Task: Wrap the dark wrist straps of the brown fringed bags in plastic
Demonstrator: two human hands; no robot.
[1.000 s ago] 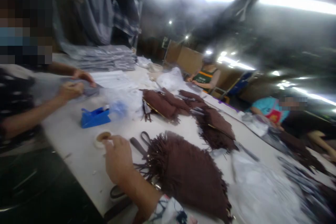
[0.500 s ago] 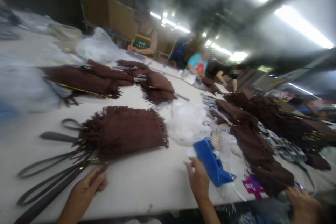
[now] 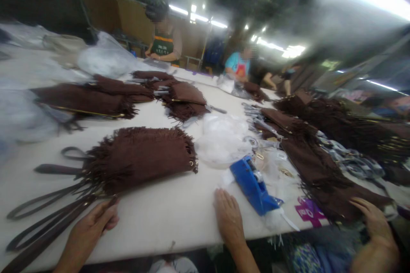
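Observation:
A brown fringed bag (image 3: 141, 158) lies flat on the white table (image 3: 166, 217) in front of me, its dark straps (image 3: 48, 209) trailing to the left. My left hand (image 3: 88, 232) is at the near edge with its fingers curled round the end of a strap. My right hand (image 3: 228, 218) lies flat on the table with the fingers stretched out and nothing in it. A blue tape dispenser (image 3: 253, 185) sits just right of that hand, beside crumpled clear plastic (image 3: 222, 140).
More brown fringed bags (image 3: 179, 98) lie in heaps across the table and along its right side (image 3: 314, 166). Another person's hand (image 3: 373, 224) rests at the lower right by a purple label (image 3: 307, 212). Co-workers (image 3: 165, 45) are at the far end.
The view swung from the left part of the table to the right. My right hand has flattened onto the table beside the blue dispenser; my left hand stays at the strap.

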